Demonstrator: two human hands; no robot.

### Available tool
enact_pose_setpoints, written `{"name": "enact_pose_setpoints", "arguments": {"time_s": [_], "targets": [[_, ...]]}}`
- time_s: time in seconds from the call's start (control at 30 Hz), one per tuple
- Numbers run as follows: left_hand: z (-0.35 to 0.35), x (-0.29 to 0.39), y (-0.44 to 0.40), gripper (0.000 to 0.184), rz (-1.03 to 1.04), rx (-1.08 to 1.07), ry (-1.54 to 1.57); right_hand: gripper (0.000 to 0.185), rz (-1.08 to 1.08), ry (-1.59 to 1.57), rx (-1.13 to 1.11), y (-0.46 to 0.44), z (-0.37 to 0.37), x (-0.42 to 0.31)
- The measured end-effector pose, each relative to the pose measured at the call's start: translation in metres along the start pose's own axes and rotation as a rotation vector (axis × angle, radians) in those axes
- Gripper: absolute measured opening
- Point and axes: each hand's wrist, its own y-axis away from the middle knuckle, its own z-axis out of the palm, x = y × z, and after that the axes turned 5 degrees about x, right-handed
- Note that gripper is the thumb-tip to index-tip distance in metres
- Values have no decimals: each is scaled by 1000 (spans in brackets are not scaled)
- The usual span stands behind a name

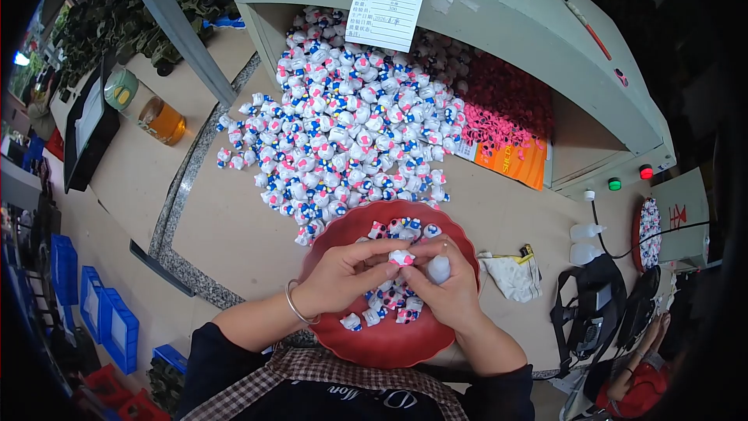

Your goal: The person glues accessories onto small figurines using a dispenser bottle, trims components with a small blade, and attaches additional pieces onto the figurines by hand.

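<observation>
My left hand (348,271) has its thumb and fingers closed on a small white cat figurine (402,257) with pink on it. My right hand (450,290) meets it from the other side, thumb against the figurine, while a small translucent squeeze bottle (439,269) with a thin tip is tucked in its fingers. Both hands are over a red scalloped basin (331,335). Inside the basin lie several more figurines (374,313) in white, blue and pink, some with dark-and-pink pieces. What sits between the fingertips is partly hidden.
Beyond the basin spreads a big heap of cat figurines (335,132), reaching under a grey-green shelf (499,0). Small pink pieces (499,121) are piled at its right. A white cloth (512,275), two bottles (584,242) and a black bag (596,308) lie rightward. Another person's arm (643,355) shows lower right.
</observation>
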Motion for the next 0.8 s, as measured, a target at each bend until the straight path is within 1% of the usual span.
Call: {"name": "enact_pose_setpoints", "arguments": {"time_s": [0.07, 0.17, 0.27, 0.37, 0.57, 0.67, 0.77, 0.8], "targets": [[0, -2, 0, 36, 1, 12, -3, 20, -31, 35, -1, -1, 0, 4], [-1, -4, -2, 36, -8, 2, 30, 19, 41, -65, 17, -2, 0, -3], [1, -1, -1, 35, 10, 22, -2, 19, -22, 14, 9, -1, -1, 2], [-2, 5, -1, 34, -55, 22, -91, 19, -52, 80, -13, -2, -2, 1], [-5, -6, -2, 34, -61, 39, -39, 18, -20, -4, -33, -3, -1, -1], [0, -4, -2, 34, -68, 57, 0, 17, -75, 15, -33, -4, -2, 4], [8, 1, -2, 33, -23, 68, 86, 15, -31, -210, -11, -4, -4, -3], [8, 0, -2, 32, 36, 60, 62, 14, 24, -446, -55, -4, -7, -4]]}}
